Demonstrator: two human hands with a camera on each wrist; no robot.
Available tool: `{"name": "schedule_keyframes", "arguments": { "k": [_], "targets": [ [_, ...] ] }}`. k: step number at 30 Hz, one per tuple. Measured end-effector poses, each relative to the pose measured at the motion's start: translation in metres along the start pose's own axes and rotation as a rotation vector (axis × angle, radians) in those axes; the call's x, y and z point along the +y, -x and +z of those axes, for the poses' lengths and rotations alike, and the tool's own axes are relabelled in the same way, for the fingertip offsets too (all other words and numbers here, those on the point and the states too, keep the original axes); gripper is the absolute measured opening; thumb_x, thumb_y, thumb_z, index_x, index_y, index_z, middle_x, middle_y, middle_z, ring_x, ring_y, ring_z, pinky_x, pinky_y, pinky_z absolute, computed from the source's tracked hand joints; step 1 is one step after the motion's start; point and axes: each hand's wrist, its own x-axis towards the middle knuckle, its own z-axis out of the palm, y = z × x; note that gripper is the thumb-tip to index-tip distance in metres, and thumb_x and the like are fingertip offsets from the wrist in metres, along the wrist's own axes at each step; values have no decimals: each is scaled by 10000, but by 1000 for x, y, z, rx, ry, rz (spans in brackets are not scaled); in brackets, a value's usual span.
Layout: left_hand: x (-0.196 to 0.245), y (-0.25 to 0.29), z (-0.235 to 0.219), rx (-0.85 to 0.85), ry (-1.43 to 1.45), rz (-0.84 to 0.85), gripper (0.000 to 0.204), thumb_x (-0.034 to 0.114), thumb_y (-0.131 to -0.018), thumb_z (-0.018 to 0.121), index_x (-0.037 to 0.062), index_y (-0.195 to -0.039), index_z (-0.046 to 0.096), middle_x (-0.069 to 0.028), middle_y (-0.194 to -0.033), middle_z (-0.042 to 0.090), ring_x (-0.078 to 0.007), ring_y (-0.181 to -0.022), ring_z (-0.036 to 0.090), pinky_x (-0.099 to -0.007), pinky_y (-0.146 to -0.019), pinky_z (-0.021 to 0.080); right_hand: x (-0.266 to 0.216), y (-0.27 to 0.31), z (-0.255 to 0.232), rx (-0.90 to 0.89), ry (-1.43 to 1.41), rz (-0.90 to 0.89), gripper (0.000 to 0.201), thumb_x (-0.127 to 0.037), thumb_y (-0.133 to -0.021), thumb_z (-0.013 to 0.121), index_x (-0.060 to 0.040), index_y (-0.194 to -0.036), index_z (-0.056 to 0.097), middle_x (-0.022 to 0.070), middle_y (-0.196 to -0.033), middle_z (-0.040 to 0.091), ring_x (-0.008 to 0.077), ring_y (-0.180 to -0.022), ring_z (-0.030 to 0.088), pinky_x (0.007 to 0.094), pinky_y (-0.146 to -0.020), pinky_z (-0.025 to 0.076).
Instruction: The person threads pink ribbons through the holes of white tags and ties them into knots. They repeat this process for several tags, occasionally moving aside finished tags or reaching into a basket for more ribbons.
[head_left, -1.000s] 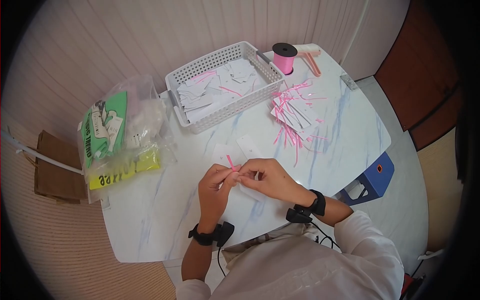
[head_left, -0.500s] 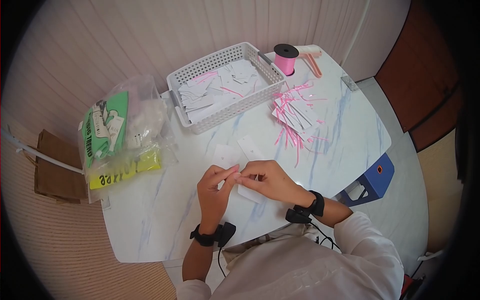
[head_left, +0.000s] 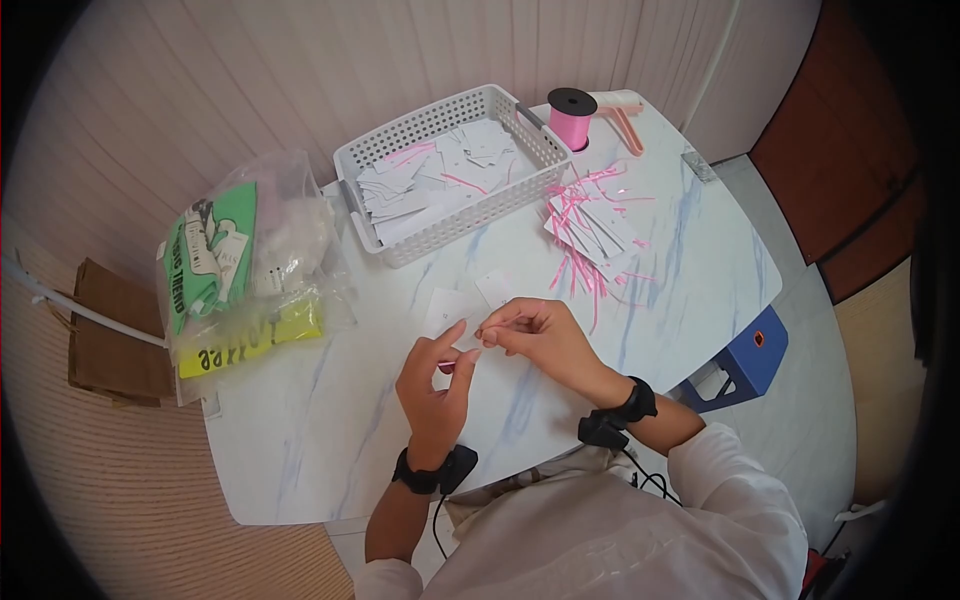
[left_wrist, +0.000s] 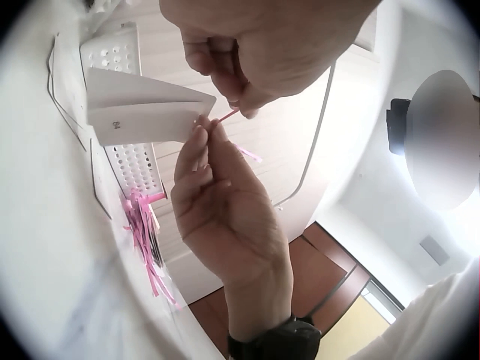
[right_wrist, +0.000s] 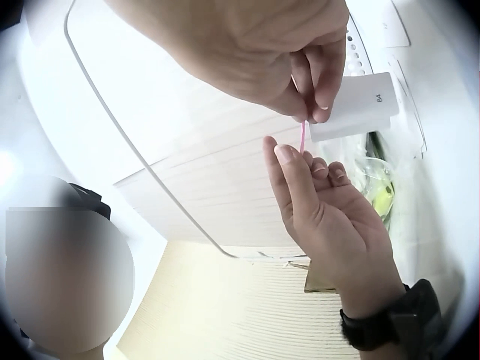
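Note:
My right hand [head_left: 545, 342] pinches a folded white paper card [right_wrist: 352, 112] with a small printed number, between thumb and fingertips. From those fingertips a thin pink ribbon [right_wrist: 302, 139] runs across to my left hand [head_left: 430, 395]. The left thumb and index finger are spread apart, while the other fingers curl at the palm, where a bit of pink shows in the head view. The ribbon's end inside that palm is hidden. Beyond the hands, two white cards [head_left: 443, 308] lie on the marbled table [head_left: 330, 420].
A white perforated basket [head_left: 450, 230] holds more cards and pink strips. To its right stand a pink ribbon spool [head_left: 570, 128] and a pink-handled tool [head_left: 628, 132]. A pile of ribboned cards [head_left: 590, 230] lies right of the hands. Clear plastic bags [head_left: 290, 250] with green cloth sit left.
The hands were together at the ribbon and have come slightly apart. The left thumb and index finger have spread, and the right hand has lifted a little up and right with the card.

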Motion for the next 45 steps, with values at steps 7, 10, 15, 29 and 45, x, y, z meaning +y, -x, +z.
{"name": "schedule_keyframes", "arguments": {
  "k": [7, 10, 15, 29, 45],
  "targets": [
    [1, -2, 1, -28, -70, 63, 382, -61, -793, 645, 6, -1168, 608, -5, -674, 505, -85, -623, 451, -226, -589, 394, -5, 0, -5, -13, 0, -20, 67, -48, -871, 645, -19, -931, 639, 15, -870, 659, 48, -798, 594, 205, -707, 469],
    [-2, -3, 4, -31, -47, -3, 363, -36, -797, 656, 54, -1148, 640, -24, -678, 497, -107, -582, 457, -234, -540, 402, -3, 2, 0, -17, 34, -62, 83, -47, -870, 647, -21, -947, 633, 2, -844, 648, 43, -780, 586, 205, -707, 469],
    [-2, -2, 2, -54, -147, -6, 319, -40, -786, 660, 90, -1075, 696, -23, -724, 496, -114, -602, 470, -241, -540, 403, -9, 6, 5, -117, 52, -33, 106, -14, -865, 641, -30, -966, 615, 4, -920, 646, 57, -869, 590, 222, -780, 465],
    [4, 4, 8, 96, -269, 105, 313, -41, -736, 685, 151, -980, 724, 34, -697, 495, -125, -602, 435, -274, -583, 359, -4, 29, 30, 295, 399, -379, 121, -50, -839, 671, -59, -960, 666, 34, -897, 706, 111, -750, 655, 231, -613, 484],
    [6, 3, 6, 72, -279, 154, 176, -6, -738, 695, 95, -882, 705, -32, -717, 452, -157, -637, 432, -274, -570, 356, -20, 18, 8, 142, 672, -545, 214, 20, -804, 656, -41, -1008, 657, 84, -884, 653, 204, -753, 629, 275, -599, 494]
  ]
}}
